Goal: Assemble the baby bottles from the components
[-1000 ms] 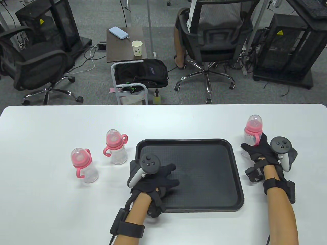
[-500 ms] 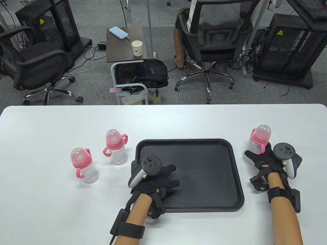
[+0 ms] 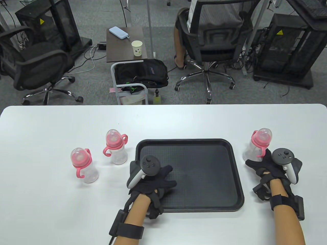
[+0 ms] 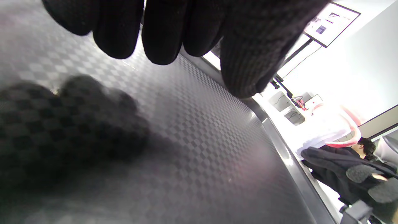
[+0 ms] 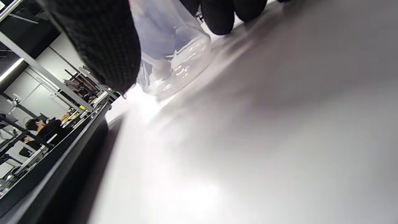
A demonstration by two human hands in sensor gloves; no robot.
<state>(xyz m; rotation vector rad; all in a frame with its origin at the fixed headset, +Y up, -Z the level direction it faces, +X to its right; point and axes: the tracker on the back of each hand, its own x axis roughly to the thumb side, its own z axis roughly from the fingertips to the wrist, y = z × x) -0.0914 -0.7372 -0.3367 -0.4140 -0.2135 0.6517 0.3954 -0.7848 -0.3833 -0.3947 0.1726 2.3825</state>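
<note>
Three assembled baby bottles with pink collars, pink handles and clear caps stand on the white table (image 3: 178, 120). Two stand left of the black tray (image 3: 204, 173): one bottle (image 3: 84, 166) nearer me, another bottle (image 3: 116, 148) by the tray's far left corner. The third bottle (image 3: 258, 145) stands right of the tray, and my right hand (image 3: 260, 160) curls round its lower body. In the right wrist view the thumb (image 5: 102, 46) and fingers flank the clear base (image 5: 174, 62), which touches the table. My left hand (image 3: 163, 178) lies on the tray's left part with its fingers (image 4: 161, 31) spread and holds nothing.
The tray holds nothing but my left hand. Behind the table stand office chairs, one with a seated person (image 3: 186, 30), a small side table with a paper cup (image 3: 137, 48), and black equipment racks (image 3: 286, 46).
My right hand carried the third bottle right and toward me, then set it down on the table beside the tray. The left hand barely shifted.
</note>
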